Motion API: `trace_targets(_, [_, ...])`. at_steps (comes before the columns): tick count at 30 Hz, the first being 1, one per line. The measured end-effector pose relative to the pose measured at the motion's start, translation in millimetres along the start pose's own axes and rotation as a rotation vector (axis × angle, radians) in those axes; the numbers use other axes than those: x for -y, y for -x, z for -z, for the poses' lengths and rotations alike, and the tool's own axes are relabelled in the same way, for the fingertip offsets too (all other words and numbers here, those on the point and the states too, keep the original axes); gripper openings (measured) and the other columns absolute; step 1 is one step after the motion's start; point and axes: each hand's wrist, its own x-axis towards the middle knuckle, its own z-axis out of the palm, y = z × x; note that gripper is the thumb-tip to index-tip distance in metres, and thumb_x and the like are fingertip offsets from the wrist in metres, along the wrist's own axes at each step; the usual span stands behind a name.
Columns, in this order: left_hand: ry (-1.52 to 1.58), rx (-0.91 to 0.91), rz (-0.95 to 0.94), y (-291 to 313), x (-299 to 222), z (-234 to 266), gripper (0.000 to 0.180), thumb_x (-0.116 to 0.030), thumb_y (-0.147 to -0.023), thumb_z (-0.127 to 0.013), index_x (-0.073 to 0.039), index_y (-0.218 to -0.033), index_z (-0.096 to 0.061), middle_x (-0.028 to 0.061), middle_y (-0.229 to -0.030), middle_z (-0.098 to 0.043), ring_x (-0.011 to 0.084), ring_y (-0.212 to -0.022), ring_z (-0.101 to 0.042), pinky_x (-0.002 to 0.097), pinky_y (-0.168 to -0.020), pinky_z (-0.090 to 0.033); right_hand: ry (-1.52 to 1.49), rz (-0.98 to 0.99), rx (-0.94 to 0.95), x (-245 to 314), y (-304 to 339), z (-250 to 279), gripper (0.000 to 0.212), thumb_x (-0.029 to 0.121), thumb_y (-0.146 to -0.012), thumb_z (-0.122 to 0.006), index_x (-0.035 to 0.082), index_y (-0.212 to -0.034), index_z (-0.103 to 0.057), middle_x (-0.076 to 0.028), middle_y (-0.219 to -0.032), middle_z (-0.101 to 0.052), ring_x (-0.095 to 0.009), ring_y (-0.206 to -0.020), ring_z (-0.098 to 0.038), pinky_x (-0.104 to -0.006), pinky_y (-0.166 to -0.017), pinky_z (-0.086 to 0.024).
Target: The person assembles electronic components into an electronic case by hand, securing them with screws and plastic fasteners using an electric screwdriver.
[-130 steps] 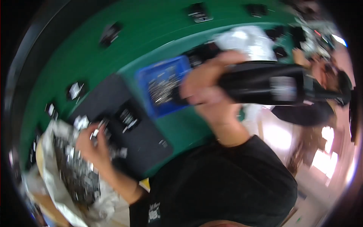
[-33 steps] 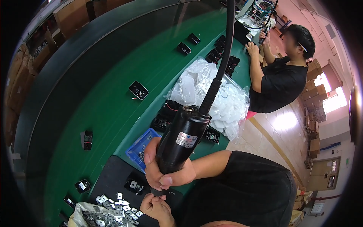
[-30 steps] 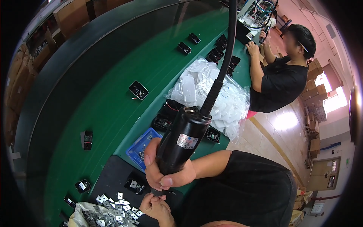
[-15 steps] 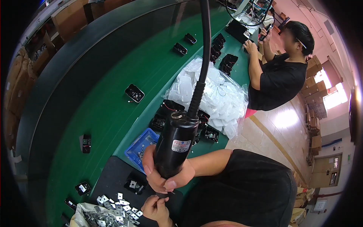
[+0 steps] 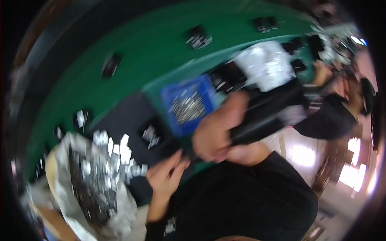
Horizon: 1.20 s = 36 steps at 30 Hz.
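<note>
My right hand is wrapped round the body of a black electric screwdriver. The tool lies tilted on its side, its narrow end pointing toward my left hand. There the left fingers are pinched together close to the tip; blur hides what, if anything, they hold. Just beyond that hand, a black plastic housing with metal parts inside rests on the dark mat. A blue tray of small screws stands beside the mat, beyond my right hand.
Loose square metal plates spill from an open white bag at lower left. Several black housings sit along the green surface. A clear bag of white pieces lies farther right, near a co-worker.
My view has swung, blurring the picture. The screwdriver has gone from upright to tilted sideways, still in my right hand. My left fingers remain near its tip.
</note>
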Motion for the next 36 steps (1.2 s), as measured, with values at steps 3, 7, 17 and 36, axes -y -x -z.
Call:
trace_targets(3, [0.012, 0.022, -0.145, -15.7, -13.9, 11.3, 0.03, 0.003, -0.077, -0.073, 0.006, -0.106, -0.068, 0.0135, -0.087, -0.073, 0.0212, -0.074, -0.072, 0.0278, -0.068, -0.057, 0.199, 0.009, 0.113, 12.6, -9.1, -10.9, 0.045, 0.008, -0.083, -0.067, 0.017, -0.121, -0.043, 0.002, -0.066, -0.052, -0.011, -0.053, -0.054, -0.0263, -0.053, -0.049])
trace_targets(7, [0.081, -0.016, -0.219, -19.3, -4.2, 12.0, 0.034, 0.005, -0.074, -0.073, 0.007, -0.107, -0.066, 0.0145, -0.085, -0.072, 0.0227, -0.074, -0.072, 0.0283, -0.067, -0.058, 0.218, 0.012, 0.229, 12.3, -16.8, -2.8, 0.046, 0.011, -0.086, -0.068, 0.018, -0.125, -0.045, 0.004, -0.069, -0.056, -0.008, -0.057, -0.057, -0.0229, -0.056, -0.051])
trace_targets(17, [0.053, -0.058, -0.262, -8.2, 2.1, 13.8, 0.036, 0.005, -0.072, -0.075, 0.008, -0.107, -0.066, 0.0158, -0.085, -0.072, 0.0238, -0.074, -0.072, 0.0296, -0.066, -0.059, 0.248, -0.012, 0.193, 1.6, -7.1, -7.9, 0.045, 0.012, -0.087, -0.069, 0.018, -0.124, -0.045, 0.004, -0.07, -0.057, -0.008, -0.057, -0.058, -0.0232, -0.055, -0.051])
trace_targets(36, [-0.624, 0.066, -0.036, -40.6, 42.0, 59.2, 0.081, -0.019, -0.054, -0.085, -0.006, -0.128, -0.054, 0.007, -0.127, -0.057, 0.0278, -0.114, -0.054, 0.0443, -0.104, -0.033, 0.449, 0.115, 0.091, -48.5, -19.4, 2.6, 0.052, -0.004, -0.079, -0.062, 0.013, -0.122, -0.036, -0.003, -0.071, -0.051, -0.016, -0.06, -0.052, -0.0323, -0.059, -0.047])
